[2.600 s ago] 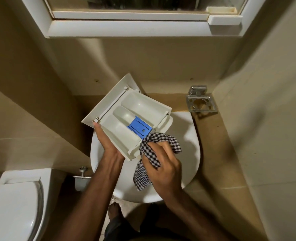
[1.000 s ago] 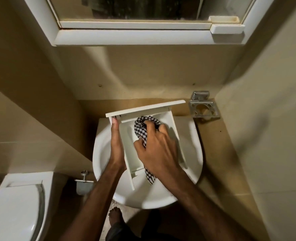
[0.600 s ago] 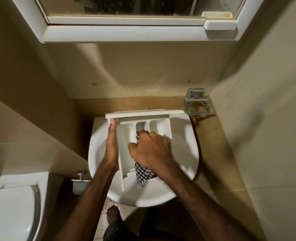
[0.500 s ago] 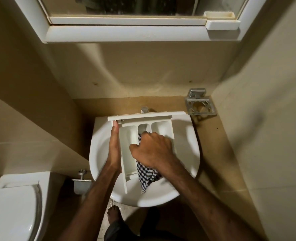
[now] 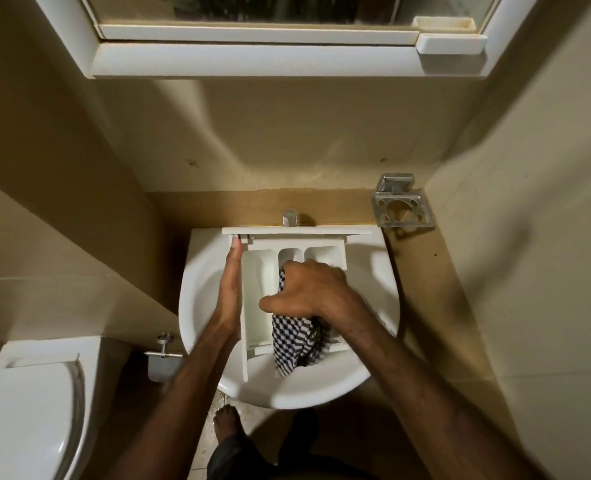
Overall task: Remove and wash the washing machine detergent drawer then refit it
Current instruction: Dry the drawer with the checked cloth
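Note:
The white detergent drawer [image 5: 259, 271] lies over the white sink [image 5: 377, 282], its front panel toward the wall and its compartments facing up. My left hand [image 5: 230, 289] holds the drawer along its left side, thumb up by the front panel; the fingers are hidden beneath. My right hand [image 5: 308, 289] grips a black-and-white checked cloth [image 5: 296, 344] and presses it into the middle of the drawer. The cloth's loose end hangs over the drawer's near end into the basin.
A metal tap [image 5: 290, 218] stands at the wall behind the drawer. A metal holder [image 5: 399, 206] is fixed to the wall at right. A white toilet [image 5: 27, 410] stands at lower left. A white-framed window [image 5: 287, 57] is overhead. My bare foot [image 5: 226, 424] is under the sink.
The drawer was turned from a tilted hold to lie level over the sink, compartments up. My right hand moved the cloth from the drawer's edge into its middle and keeps rubbing there.

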### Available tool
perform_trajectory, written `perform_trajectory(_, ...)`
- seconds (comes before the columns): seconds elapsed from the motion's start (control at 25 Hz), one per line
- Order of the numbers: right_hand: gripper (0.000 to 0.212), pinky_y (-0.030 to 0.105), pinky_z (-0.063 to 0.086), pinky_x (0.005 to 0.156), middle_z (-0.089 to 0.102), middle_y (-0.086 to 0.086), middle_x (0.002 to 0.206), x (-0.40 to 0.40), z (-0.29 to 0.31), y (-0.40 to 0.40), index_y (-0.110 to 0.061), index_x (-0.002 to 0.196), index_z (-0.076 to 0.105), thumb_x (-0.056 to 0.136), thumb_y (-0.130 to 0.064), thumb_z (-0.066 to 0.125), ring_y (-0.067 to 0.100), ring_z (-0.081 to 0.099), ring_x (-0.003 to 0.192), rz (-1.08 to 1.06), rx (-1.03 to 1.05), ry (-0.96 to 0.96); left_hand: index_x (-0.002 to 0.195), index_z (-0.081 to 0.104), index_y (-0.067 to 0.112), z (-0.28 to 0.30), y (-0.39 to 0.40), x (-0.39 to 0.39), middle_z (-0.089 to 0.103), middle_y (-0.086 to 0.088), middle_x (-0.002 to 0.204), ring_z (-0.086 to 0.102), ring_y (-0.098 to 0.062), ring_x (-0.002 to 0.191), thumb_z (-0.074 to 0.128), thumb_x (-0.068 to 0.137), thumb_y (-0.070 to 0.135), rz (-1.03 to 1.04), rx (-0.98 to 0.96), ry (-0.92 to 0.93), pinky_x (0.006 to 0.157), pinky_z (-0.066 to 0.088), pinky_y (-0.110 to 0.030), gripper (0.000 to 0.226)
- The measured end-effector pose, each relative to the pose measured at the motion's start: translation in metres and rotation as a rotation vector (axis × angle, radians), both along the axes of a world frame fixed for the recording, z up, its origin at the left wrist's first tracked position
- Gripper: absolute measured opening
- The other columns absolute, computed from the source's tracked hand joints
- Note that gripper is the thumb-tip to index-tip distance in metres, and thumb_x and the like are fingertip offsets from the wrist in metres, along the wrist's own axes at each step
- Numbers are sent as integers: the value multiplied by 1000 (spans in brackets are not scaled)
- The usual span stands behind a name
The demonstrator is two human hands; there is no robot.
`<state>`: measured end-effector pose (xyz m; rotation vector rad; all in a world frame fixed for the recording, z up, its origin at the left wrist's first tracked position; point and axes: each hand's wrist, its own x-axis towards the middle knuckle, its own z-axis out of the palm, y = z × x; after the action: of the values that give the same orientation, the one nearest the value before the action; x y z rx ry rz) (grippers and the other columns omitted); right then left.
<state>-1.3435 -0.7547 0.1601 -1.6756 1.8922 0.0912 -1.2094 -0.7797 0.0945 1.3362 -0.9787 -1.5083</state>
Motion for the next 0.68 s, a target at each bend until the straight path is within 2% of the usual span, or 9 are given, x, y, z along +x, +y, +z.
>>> perform_trajectory(0.08,51,38,37,79,65,-1,103,3,-7,4,-22,116,56,80,-57,64,27,63,104,-47,-47,-85,128,45,66,-1,-1,0,34,34,146,32,12,134,36,98,72,22,16,-7,106,21,-19,32)
perform_trajectory(0.16,57,38,43,83,71,4,116,9,-13,11,-26,135,49,83,-44,64,32,64,111,-152,-113,-216,147,45,51,-5,-4,3,38,25,155,39,5,137,38,95,77,4,35,30,111,27,-23,59)
perform_trajectory(0.28,69,40,51,85,74,8,111,23,-18,18,-29,149,35,86,-30,64,35,69,105,-251,-305,-253,156,45,33,-11,-7,5,43,8,162,41,-13,147,41,91,83,13,99,87,122,31,-39,82)
perform_trajectory(0.32,70,39,52,85,75,9,110,28,-21,18,-25,151,34,89,-28,64,35,70,102,-242,-385,-198,156,44,34,-12,-5,4,43,10,162,40,-13,148,41,91,82,52,114,89,119,33,-36,81)
perform_trajectory(0.4,69,38,49,83,75,11,110,34,-23,18,-16,155,32,94,-26,62,35,71,100,-227,-468,-88,148,48,42,-12,0,-2,53,27,148,48,1,139,40,94,79,101,103,77,105,40,-20,66)
perform_trajectory(0.44,68,38,46,80,74,13,110,35,-24,19,-13,155,30,96,-26,60,36,70,99,-214,-466,-54,141,50,47,-11,0,-4,58,34,139,52,6,132,40,94,79,88,94,63,99,43,-15,58)
perform_trajectory(0.48,65,38,41,78,73,13,109,34,-25,21,-12,154,31,97,-28,58,37,70,98,-189,-442,-35,141,51,49,-10,-2,-4,58,34,139,50,5,133,42,92,83,69,87,55,101,42,-16,60)
perform_trajectory(0.6,47,37,37,76,71,12,107,23,-26,24,-13,135,46,95,-34,57,36,68,98,-103,-364,-77,156,42,42,-14,-9,4,39,17,163,34,-7,150,44,81,92,47,51,72,124,25,-37,90)
perform_trajectory(0.68,42,34,38,74,71,10,107,12,-24,23,-14,123,53,91,-40,60,32,67,98,-81,-317,-120,155,39,45,-14,-11,4,34,26,160,31,0,148,41,83,88,43,19,51,125,20,-35,84)
